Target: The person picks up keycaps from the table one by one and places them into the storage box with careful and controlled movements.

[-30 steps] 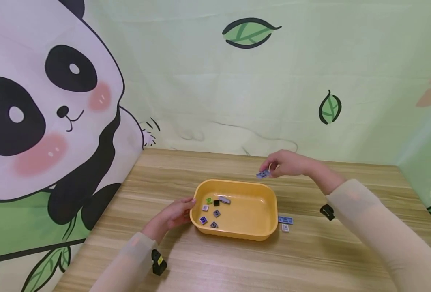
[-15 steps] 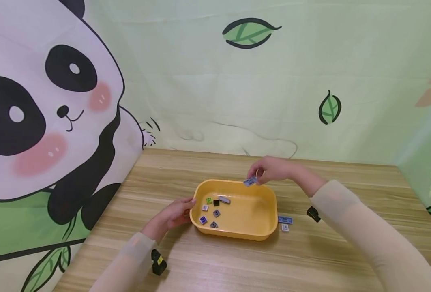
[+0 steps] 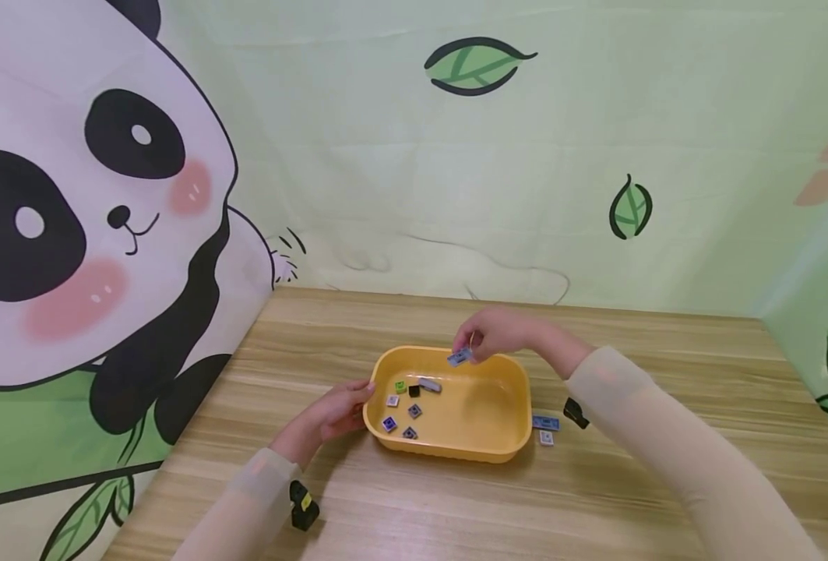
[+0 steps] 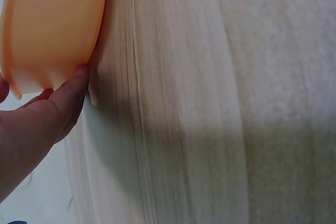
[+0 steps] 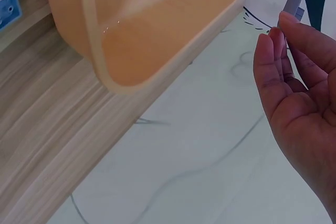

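A yellow plastic tray (image 3: 484,452) lies on the wooden table. At its left end my left hand (image 3: 339,411) grips the wall, thumb at the rim and fingers against the outside, as the left wrist view also shows. Over the tray's far rim, my right hand (image 3: 501,331) pinches a small blue-grey rectangular tile (image 3: 459,357) between thumb and fingertips; the right wrist view shows this tile (image 5: 292,6) edge-on. Inside the tray's left half lie several small pieces, among them a green one (image 3: 401,386), a black one (image 3: 414,391), a dark blue one (image 3: 389,424) and a grey bar (image 3: 430,385).
Just right of the tray a blue rectangular tile (image 3: 545,423) and a small white square piece (image 3: 546,439) lie on the table (image 3: 638,499). Behind the table hangs a pale green printed cloth (image 3: 385,156). Each wrist carries a small black device.
My right hand has moved left and slightly down with the blue-grey tile, from beyond the tray's right corner to over its far rim. The left hand stays on the tray.
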A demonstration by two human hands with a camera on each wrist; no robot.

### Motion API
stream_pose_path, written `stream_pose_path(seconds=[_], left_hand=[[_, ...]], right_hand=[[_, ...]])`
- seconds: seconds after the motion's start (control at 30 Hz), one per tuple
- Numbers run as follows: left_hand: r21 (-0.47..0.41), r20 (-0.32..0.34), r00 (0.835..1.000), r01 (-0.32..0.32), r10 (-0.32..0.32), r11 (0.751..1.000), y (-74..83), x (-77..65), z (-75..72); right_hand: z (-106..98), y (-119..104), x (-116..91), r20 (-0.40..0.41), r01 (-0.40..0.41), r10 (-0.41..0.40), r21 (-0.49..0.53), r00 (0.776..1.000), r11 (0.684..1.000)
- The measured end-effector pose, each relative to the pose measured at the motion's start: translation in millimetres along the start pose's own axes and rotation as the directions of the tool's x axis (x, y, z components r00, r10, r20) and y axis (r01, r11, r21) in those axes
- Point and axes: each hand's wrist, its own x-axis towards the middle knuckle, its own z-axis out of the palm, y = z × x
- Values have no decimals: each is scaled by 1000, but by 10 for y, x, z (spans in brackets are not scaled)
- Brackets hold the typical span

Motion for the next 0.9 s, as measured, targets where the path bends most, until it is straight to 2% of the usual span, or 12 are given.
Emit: stream_pose_path(seconds=[0.33,0.67,0.8,0.9], left_hand=[[7,5,1000,-4,4,1000,17,36,28],[8,13,1000,5,-5,1000,39,57,60],[14,25,1000,-4,4,1000,18,40,44],[21,10,1000,-8,8,1000,-14,1,11]], right_hand=[[147,7,162,51,6,-6,0,999,1000],[236,-21,237,103,-26,25,8,994,1000],[279,-13,279,113,-34,34,-2,993,999],[321,-23,347,118,-23,24,-12,993,1000]])
